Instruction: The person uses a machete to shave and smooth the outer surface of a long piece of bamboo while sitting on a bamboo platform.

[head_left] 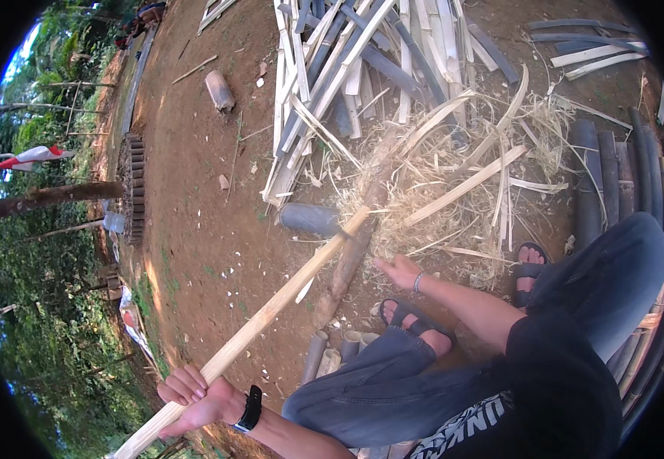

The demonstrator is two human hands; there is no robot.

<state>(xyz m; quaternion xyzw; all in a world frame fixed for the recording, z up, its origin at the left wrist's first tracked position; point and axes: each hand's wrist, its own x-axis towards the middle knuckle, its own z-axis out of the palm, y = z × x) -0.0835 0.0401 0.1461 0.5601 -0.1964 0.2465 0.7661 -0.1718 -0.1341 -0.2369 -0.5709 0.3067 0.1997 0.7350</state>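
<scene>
A long pale strip of split bamboo point(271, 306) slants from the lower left up to the middle. My left hand point(202, 394), wearing a black wristwatch, is wrapped around its lower part. The strip's far end lies across a brown log point(340, 283) on the ground, beside a short dark bamboo piece point(309, 219). A thin dark mark crosses the strip near that end; I cannot tell what it is. My right hand point(399, 271), with a bracelet at the wrist, is closed just right of the log. What it holds, if anything, is too unclear to make out.
Curly shavings point(454, 199) are heaped beyond my right hand. Split bamboo strips point(347, 53) form a large pile farther off. Bamboo poles point(615, 172) lie at my right, and short bamboo tubes point(315, 356) lie by my knee. A cut log piece point(219, 92) sits far left.
</scene>
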